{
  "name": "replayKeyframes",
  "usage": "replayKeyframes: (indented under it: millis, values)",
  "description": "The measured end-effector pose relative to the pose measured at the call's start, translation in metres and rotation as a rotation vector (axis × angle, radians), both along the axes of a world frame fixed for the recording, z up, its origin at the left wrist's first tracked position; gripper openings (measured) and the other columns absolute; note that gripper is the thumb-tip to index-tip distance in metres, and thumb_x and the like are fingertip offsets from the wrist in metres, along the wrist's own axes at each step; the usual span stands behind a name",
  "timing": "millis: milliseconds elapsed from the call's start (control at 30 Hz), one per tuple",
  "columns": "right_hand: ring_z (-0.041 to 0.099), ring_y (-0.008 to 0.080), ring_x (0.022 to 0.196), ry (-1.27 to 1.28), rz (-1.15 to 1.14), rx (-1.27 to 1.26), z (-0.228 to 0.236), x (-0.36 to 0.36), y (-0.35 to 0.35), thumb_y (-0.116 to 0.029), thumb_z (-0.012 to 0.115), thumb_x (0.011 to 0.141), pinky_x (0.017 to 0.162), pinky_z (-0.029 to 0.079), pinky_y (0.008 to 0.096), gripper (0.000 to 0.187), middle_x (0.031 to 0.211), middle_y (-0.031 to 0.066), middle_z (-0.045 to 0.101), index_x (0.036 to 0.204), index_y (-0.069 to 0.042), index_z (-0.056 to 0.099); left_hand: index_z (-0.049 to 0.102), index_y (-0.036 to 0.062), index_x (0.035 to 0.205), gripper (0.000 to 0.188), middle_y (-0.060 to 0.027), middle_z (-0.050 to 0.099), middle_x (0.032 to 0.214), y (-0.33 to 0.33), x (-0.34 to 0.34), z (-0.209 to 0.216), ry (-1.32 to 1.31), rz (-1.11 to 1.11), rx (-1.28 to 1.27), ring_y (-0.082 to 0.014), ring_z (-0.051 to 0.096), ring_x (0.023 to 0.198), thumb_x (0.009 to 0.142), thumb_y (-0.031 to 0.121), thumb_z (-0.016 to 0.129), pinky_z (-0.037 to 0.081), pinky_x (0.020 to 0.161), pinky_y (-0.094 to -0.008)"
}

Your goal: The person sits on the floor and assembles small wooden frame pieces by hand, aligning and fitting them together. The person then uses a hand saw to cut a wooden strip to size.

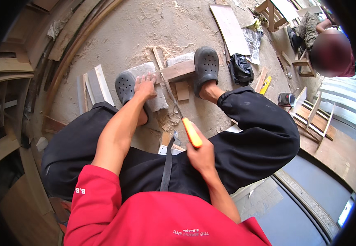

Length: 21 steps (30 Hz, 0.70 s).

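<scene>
My right hand is closed round the orange-yellow handle of a handsaw. The narrow blade runs away from me to a reddish-brown wooden board, crossing it near its left part. My left hand lies with fingers stretched out on the left end of the work, beside my left clog, at a pale grey block. My right clog rests by the board's right end. A thin wooden strip sticks out beyond the board. Whether the blade sits in a cut is too small to tell.
A small wood offcut and sawdust lie on the floor between my feet. To the right are a black plastic bag, a yellow tool and an open can. Another person sits at the far right. Boards lean at left.
</scene>
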State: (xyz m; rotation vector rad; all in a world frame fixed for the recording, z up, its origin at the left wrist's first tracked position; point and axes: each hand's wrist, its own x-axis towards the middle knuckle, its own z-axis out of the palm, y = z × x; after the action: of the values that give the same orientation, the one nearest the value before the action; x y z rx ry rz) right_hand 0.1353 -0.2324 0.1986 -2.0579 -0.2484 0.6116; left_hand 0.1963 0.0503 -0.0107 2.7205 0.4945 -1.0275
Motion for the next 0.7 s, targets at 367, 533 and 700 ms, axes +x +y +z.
replayKeyframes:
  millis: [367,533,700]
  values:
    - [0.056,0.0256,0.124,0.029,-0.201,0.215,0.068,0.046,-0.050,0.003,0.054,0.082,0.106,0.039,0.0321,0.050,0.131,0.0192,0.060,0.131,0.007,0.053,0.004,-0.0092,0.151,0.113,-0.0254,0.003,0.160,-0.031,0.007,-0.016,-0.321,0.260,0.028,-0.0367,0.004,0.149,0.080,0.056,0.064,0.009,0.121,-0.0474]
    - [0.061,0.0194,0.109,0.139,-0.253,0.279,0.062,0.051,-0.053,0.002,0.054,0.083,0.094,0.046,0.0281,0.050,0.125,0.0157,0.062,0.133,0.006,0.053,0.003,-0.0091,0.150,0.112,-0.0278,0.003,0.159,-0.028,0.026,-0.006,-0.316,0.023,0.080,-0.0386,0.002,0.149,0.084,0.065,0.056,0.007,0.121,-0.0470]
    - [0.061,0.0114,0.092,0.102,-0.268,0.305,0.049,0.053,-0.048,0.004,0.054,0.083,0.080,0.049,0.0235,0.052,0.118,0.0100,0.064,0.135,0.005,0.051,0.031,-0.0026,0.147,0.084,-0.0239,0.026,0.155,-0.070,-0.022,-0.011,-0.377,-0.548,-0.323,-0.0383,0.022,0.145,0.086,0.046,0.063,0.019,0.120,-0.0440]
